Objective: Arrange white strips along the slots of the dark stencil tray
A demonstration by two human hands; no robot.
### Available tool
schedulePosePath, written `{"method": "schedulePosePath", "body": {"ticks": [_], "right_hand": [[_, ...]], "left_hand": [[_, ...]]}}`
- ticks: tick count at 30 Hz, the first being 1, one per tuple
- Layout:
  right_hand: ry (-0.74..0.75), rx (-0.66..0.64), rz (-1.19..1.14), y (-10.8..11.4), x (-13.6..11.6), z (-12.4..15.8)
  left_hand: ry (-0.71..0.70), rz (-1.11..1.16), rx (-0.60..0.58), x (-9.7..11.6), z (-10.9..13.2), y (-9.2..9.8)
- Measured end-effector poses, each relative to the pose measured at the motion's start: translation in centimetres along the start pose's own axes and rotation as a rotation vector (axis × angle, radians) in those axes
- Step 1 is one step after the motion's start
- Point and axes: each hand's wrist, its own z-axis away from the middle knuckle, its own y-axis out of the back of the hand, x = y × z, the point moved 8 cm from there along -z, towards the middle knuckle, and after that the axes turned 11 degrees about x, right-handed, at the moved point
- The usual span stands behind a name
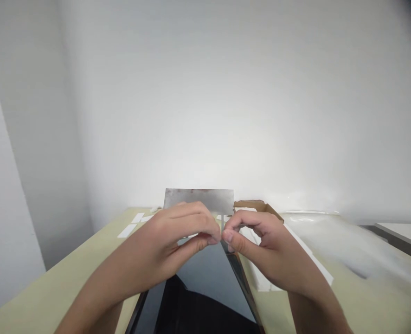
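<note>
Left hand [170, 229] and right hand [261, 243] meet at the fingertips above a glossy black panel [205, 273] — metal plate [198, 200] beyond, cardboard box [257, 206] to the right.

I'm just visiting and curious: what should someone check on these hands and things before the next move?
1. Both hands in view: ok, the left hand and right hand both show.
2. Something pinched between the hands: cannot tell, it's too small to see.
3. Black panel resting fully on the table: cannot tell, its near end is out of view.
4. Metal plate free of the hands: cannot tell, they overlap it in this view.
5. White strips away from the hands: ok, they lie on the table to the left.
</note>
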Motion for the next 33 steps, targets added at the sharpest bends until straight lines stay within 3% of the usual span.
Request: {"method": "schedulePosePath", "body": {"ticks": [11, 18, 24, 33], "right_hand": [[-0.042, 0.014, -0.107, 0.2, 0.5, 0.0], [-0.157, 0.001, -0.158, -0.1, 1.3, 0.4], [-0.14, 0.076, -0.13, 1.2, 1.3, 0.5], [-0.187, 0.171, -0.145, 3.3, 1.7, 0.5]], "left_hand": [[-0.054, 0.028, 0.014, 0.6, -0.1, 0.2], [0.024, 0.01, -0.032, 0.2, 0.2, -0.2], [0.096, -0.038, -0.128, -0.3, 0.9, -0.7], [0.067, -0.161, -0.172, -0.2, 1.4, -0.4]]}}
